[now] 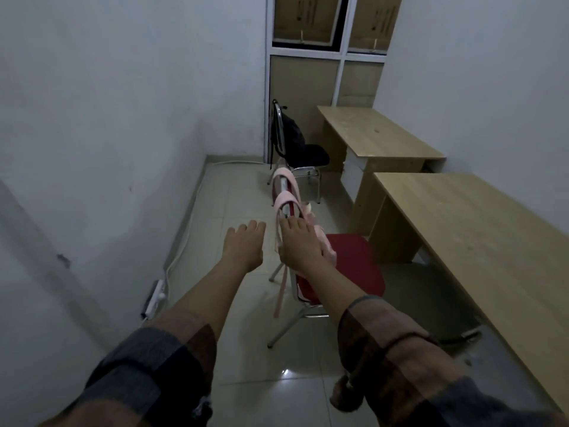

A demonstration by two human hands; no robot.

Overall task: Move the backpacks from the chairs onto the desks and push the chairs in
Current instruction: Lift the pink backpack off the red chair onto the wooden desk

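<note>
The right hand (297,245) lies palm-down at centre frame, fingers nearly straight, on the pink backpack (321,241) whose straps loop over the red chair (354,266) back (whether it grips a strap cannot be told). The left hand (244,245) hovers just beside it, flat and holding nothing. Above, a black backpack (291,131) hangs on a black chair (311,155). Two wooden desks (462,223) stand along the right wall, on pale floor tiles (234,211).
</note>
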